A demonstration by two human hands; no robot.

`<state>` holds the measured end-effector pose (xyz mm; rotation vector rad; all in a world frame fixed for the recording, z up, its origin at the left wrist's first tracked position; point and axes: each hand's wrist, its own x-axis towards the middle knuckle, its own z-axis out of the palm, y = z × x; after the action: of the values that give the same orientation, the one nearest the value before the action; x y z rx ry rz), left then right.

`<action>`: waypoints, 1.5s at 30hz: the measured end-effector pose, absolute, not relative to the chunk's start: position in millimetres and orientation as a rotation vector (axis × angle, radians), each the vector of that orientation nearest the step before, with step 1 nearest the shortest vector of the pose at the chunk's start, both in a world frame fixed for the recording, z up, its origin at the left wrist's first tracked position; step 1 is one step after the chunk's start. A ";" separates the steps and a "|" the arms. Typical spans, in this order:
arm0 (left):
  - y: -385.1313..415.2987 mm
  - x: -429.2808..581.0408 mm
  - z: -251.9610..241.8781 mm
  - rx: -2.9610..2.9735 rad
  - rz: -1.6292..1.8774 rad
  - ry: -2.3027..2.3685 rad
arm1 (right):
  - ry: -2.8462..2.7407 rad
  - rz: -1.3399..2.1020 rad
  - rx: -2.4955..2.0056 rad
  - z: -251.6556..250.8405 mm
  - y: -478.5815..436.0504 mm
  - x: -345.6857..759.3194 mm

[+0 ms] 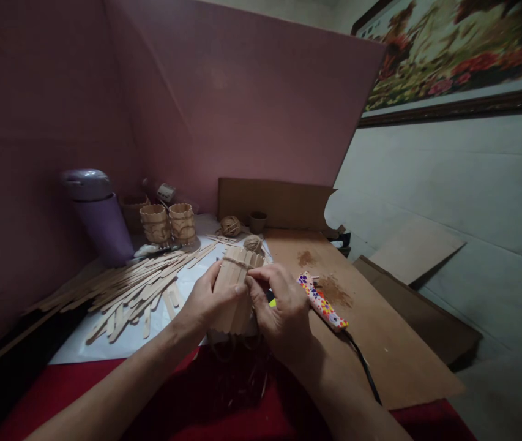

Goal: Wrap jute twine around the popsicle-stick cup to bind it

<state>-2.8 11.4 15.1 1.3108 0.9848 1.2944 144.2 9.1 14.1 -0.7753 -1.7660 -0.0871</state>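
My left hand (pixel 203 301) is closed around a cup made of upright wooden craft sticks (pixel 229 278), its thumb across the front. A band of twine (pixel 237 263) wraps the cup near its top. At the cup's right side, my right hand (pixel 283 306) pinches the twine with thumb and forefinger; the exact grip is partly hidden. Loose loops of twine hang below the cup. Just behind it rests a small twine ball (pixel 253 244). A flower-patterned glue gun (pixel 322 303) lies to the right of my right hand.
Many loose craft sticks (pixel 136 297) spread over white paper at left. Two decorated stick cups (pixel 182 224) stand behind them, beside a purple flask (pixel 102 226). Farther back are a larger twine ball (pixel 230 226) and a small pot (pixel 257 222). Brown powder (pixel 334 290) marks the board (pixel 380 361).
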 end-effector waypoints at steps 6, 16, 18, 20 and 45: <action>11.4 -5.3 18.9 1.536 1.342 1.096 | -1.883 -0.140 -0.860 16.8 9.3 147.9; 8.0 2.5 20.6 1.105 1.249 0.959 | -1.888 -0.188 -0.868 9.5 9.3 142.8; 8.0 0.9 23.0 1.020 1.257 0.912 | -1.835 -0.115 -0.852 9.6 7.3 142.0; 8.3 -1.0 24.3 0.988 1.268 0.891 | -1.762 -0.018 -0.838 10.8 5.8 141.9; 10.4 1.3 18.4 1.354 1.273 1.126 | -1.868 -0.150 -0.927 12.0 8.5 142.9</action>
<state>1.3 10.4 18.4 1.3538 1.1259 1.2732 142.9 8.5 12.0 -0.9267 -1.8685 -0.1498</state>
